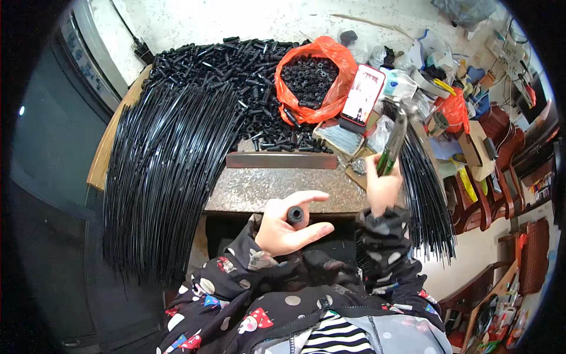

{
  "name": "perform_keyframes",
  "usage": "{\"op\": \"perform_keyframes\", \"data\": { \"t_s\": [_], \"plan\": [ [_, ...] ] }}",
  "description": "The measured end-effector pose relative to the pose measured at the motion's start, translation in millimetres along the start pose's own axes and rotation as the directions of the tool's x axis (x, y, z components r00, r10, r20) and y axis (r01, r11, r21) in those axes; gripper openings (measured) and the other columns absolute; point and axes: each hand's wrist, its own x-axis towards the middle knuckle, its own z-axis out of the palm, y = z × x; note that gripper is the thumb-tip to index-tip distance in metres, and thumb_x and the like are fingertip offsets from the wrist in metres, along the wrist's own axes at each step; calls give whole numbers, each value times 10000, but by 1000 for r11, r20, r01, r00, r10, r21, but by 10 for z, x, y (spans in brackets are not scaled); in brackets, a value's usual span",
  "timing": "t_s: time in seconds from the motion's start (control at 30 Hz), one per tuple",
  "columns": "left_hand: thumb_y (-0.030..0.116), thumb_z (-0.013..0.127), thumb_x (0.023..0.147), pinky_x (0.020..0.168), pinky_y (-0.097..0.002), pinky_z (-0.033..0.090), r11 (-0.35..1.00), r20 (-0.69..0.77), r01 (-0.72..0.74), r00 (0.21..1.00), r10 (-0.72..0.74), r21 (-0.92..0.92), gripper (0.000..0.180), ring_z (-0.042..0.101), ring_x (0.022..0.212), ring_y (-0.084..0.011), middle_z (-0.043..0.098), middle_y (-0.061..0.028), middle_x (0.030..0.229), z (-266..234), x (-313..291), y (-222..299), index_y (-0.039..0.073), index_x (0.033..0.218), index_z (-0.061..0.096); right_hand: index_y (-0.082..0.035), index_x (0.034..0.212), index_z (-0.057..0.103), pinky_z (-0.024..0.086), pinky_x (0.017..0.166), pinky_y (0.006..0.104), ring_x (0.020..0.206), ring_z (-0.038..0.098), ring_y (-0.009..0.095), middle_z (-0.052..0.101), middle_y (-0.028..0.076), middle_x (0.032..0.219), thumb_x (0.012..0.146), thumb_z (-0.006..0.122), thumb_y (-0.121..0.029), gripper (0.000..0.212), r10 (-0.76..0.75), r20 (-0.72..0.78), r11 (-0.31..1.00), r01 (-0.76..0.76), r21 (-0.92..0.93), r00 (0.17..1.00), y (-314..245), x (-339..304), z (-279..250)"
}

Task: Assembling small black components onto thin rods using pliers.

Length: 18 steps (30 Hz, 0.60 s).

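Note:
My left hand (283, 227) is above the table's near edge, curled round a short black hollow tube (295, 215). Its thumb and index finger stretch out to the right, apart from each other. Over the table's right side, my right hand (383, 187) is closed on a green-handled metal tool (394, 146). The tool's upper end points away from me and is blurred, so its exact kind is unclear. A long flat metal bar (281, 160) lies across the table, beyond my left hand.
Long thin black rods (168, 171) overhang the table's left side; another bundle (424, 194) lies right. Behind the bar are piled short black tubes (206, 68). An orange-red bag (286, 103) holds small black parts, beside a propped phone (362, 94). Clutter fills the far right.

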Motion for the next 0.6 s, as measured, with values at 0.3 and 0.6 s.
{"op": "perform_keyframes", "data": {
  "t_s": [0.3, 0.6],
  "plan": [
    [85, 713, 647, 417, -182, 220, 995, -214, -78, 975, 63, -64, 400, 299, 420, -11, 369, 68, 473, -188, -269, -13, -10, 1009, 572, -28, 887, 512, 438, 635, 387, 726, 560, 341, 571, 173, 767, 710, 613, -89, 213, -248, 361, 914, 340, -220, 899, 1091, 374, -50],
    [103, 717, 648, 426, -177, 234, 997, -248, -74, 966, 70, -9, 407, 306, 433, -16, 363, 66, 486, -231, -244, -34, -16, 1009, 570, -56, 947, 479, 421, 689, 408, 779, 511, 361, 503, 177, 823, 668, 593, -16, 304, -286, 537, 802, 505, -319, 793, 1061, 219, 211]
  ]
}}
